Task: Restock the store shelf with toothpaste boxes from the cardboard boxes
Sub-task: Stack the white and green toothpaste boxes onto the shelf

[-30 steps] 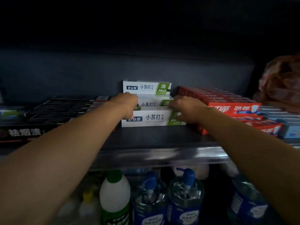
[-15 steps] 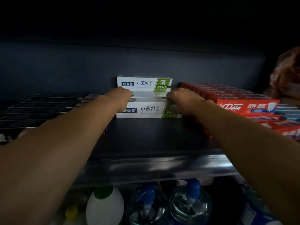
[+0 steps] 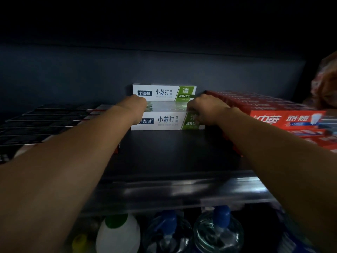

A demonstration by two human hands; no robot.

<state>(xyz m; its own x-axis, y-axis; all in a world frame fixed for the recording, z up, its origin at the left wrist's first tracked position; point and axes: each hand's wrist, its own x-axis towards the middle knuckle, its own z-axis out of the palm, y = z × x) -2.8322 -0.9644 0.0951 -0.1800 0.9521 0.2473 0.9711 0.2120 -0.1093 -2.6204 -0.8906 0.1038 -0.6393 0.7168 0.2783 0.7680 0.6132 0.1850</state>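
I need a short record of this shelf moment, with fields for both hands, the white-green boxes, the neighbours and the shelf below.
left hand: left hand grips the left end of the front white-green toothpaste box
right hand: right hand grips its right end
stack: a rear white-green box shows higher, behind the front one
right neighbour: red toothpaste boxes, stacked
left neighbour: dark boxes in rows
shelf: dark board, bare in front of the stack
below: white bottle with green cap; clear bottles with blue pumps

We see two toothpaste boxes (image 3: 165, 121) on the shelf (image 3: 173, 154), one behind the other, our left hand (image 3: 136, 108) and right hand (image 3: 206, 110) at their ends. Stacked boxes (image 3: 284, 119) lie right, flat packs (image 3: 54, 119) left, bottles (image 3: 217, 232) below.
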